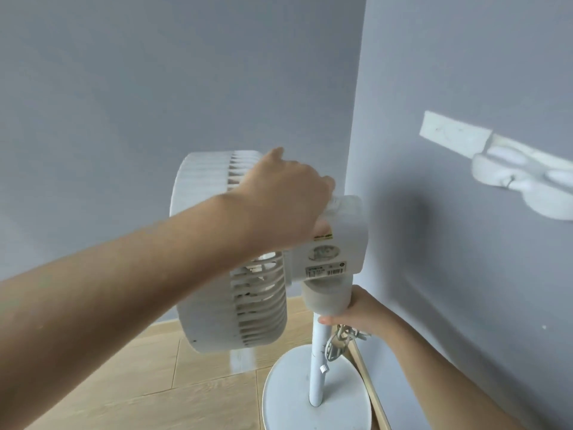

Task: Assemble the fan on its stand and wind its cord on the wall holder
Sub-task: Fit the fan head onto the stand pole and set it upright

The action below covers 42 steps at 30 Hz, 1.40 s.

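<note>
A white fan head (223, 305) with a slatted rear grille sits on top of a white pole (319, 361) that rises from a round white base (285, 395) in the room corner. My left hand (288, 200) grips the top of the fan's motor housing (341, 243) from above. My right hand (362, 315) wraps around the grey neck (325, 299) where the head meets the pole. A bundled white cord (338, 339) hangs beside the pole just under my right hand. A white wall holder (524, 178) with rounded lobes is fixed on the right wall.
Grey walls meet in a corner right behind the fan. A white wall plate (452, 133) adjoins the holder. Light wooden floor (155, 383) lies at the lower left. A thin wooden strip (369, 377) runs along the foot of the right wall.
</note>
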### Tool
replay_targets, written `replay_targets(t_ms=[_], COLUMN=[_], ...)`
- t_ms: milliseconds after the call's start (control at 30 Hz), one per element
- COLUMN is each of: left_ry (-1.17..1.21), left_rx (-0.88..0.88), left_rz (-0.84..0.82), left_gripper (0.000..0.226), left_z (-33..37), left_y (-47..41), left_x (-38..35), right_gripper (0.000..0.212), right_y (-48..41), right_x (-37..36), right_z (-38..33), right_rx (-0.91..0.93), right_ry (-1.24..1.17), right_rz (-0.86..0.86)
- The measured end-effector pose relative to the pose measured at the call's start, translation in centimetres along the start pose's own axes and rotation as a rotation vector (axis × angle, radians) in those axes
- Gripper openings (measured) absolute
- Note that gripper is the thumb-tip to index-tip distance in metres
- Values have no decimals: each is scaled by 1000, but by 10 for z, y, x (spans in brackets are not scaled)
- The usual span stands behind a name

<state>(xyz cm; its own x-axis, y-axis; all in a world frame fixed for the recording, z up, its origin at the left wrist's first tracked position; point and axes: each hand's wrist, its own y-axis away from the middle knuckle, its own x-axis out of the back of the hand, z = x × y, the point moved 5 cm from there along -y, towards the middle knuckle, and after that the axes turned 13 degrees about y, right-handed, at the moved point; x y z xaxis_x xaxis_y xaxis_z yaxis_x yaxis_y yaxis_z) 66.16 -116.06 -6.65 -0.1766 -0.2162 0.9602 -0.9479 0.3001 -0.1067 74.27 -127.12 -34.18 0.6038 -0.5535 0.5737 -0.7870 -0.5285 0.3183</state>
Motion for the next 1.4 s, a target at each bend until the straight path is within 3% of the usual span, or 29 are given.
replay_targets(t_ms=[100,200,300,367,433,567,667,733,900,1033,1233,1333,1400], left_ry=[209,429,663,925,1128,1278,1304,1299,973,810,881,934,989], left_rx=[78,227,505,631,656,647,668,686,628,460,344,387,441], left_rz=[225,460,593,545,480,517,516,526,486,456,471,426,428], left_gripper=[49,57,81,93,92,87,88,88,75,80,86,97,86], left_z=[-11,-33,-60,-70,-72,-77,-82,-82,-70,-65,-78,-86,-94], left_y=[31,69,112,128,133,143,155,160,170,172,162,150,143], left_x=[10,11,4,-5,-16,-27,-32,-32,-23,-12,-15,-14,-13], right_gripper=[24,33,77,124,142,117,96,80,63,60,61,94,111], right_y=[11,28,56,77,96,136,136,130,126,123,114,110,107], right_x=[-2,-2,8,24,49,87,78,72,80,91,94,87,77], right_z=[0,-4,-22,-44,-78,-167,-199,-206,-216,-221,-221,-229,-234], right_rx=[-26,-35,-26,-11,67,233,189,165,187,211,227,174,105], right_ry=[-21,-20,2,55,89,286,673,785,901,1011,1020,1098,1187], right_rz=[12,61,52,67,173,341,313,353,366,321,284,217,144])
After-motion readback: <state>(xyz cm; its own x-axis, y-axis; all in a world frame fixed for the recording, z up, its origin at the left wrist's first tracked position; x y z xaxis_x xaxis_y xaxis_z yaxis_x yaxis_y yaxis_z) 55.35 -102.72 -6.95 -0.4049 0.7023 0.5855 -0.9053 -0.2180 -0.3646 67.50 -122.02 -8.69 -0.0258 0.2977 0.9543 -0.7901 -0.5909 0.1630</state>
